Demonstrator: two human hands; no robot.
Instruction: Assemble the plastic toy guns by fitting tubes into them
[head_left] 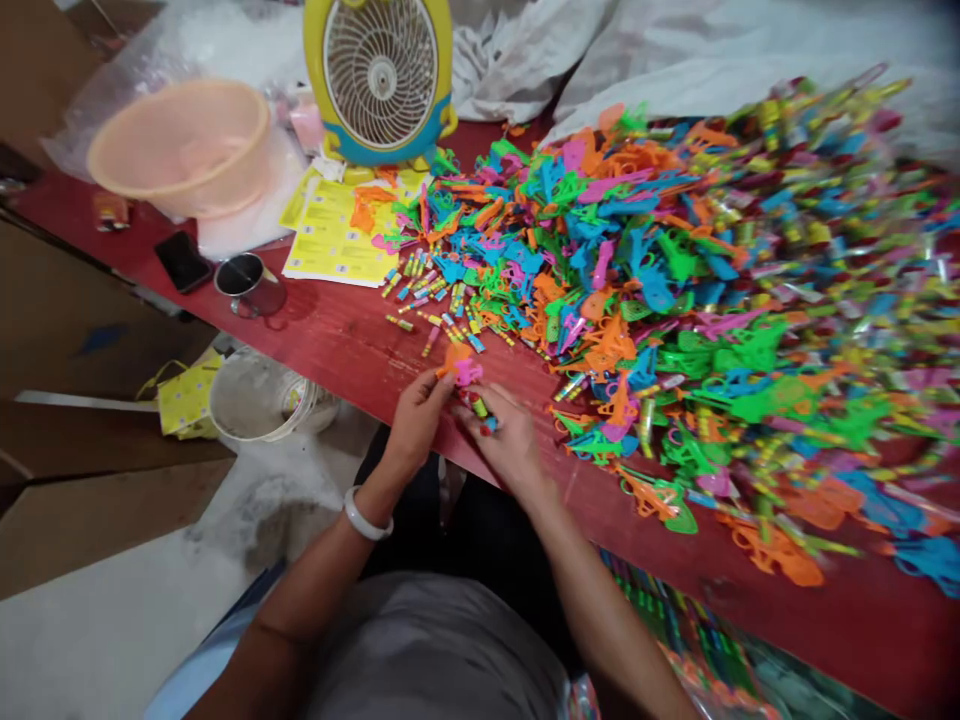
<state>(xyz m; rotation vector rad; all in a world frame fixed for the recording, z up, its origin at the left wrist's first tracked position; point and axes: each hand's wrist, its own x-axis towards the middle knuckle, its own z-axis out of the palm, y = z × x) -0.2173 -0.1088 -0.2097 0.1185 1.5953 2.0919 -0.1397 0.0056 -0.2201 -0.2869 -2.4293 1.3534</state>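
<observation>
My left hand (420,418) pinches small flat plastic pieces, an orange one (457,356) and a pink one (469,372), above the red table's front edge. Close beside it, my right hand (506,435) has its fingers curled around a small tube with a yellow-green wrap (479,407); its lower end shows blue and red. The pink piece sits between the two hands, and their exact contact with it is hard to make out. Just beyond my hands lie several short striped tubes (454,325) and a big heap of bright plastic pieces (600,250).
A yellow and blue fan (382,80) stands at the back, near yellow printed sheets (337,240). To the left are a peach basin (180,150), a black phone (182,262) and a metal mug (247,285). A white bucket (259,400) sits below the table's edge.
</observation>
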